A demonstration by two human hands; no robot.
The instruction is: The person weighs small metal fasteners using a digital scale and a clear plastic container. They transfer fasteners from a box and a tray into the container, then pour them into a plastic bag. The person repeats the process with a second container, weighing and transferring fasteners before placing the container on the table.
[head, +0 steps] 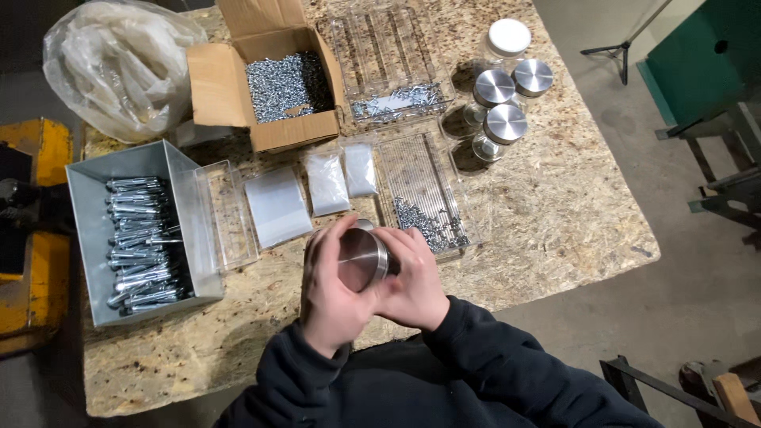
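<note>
Holding a jar with a brushed metal lid (pixel 361 257) up over the near edge of the chipboard table (pixel 555 198), both hands are wrapped around it: the left hand (pixel 329 289) cups the lid side with fingers curled over the top rim, and the right hand (pixel 412 277) grips the other side, fingers bent against the jar body, so both are closed on the thing rather than spread. The lid faces the camera, tilted a bit. Just behind the hands sits a clear plastic tray (pixel 424 194) with a heap of small screws at its near end, and beside that are three flat zip bags (pixel 325 186) laid in a row. Further left there's a narrow clear tray (pixel 228 214), then a grey metal bin (pixel 131 230) full of long bolts. Toward the back, an open cardboard box (pixel 269 79) is loaded with silvery screws, with another clear tray (pixel 388 63) next to it holding a few more. Off to the right stand three more jars with metal lids (pixel 507 99) and one with a white lid (pixel 509 37). A bunched-up clear plastic bag (pixel 119 63) sits in the far left corner.
</note>
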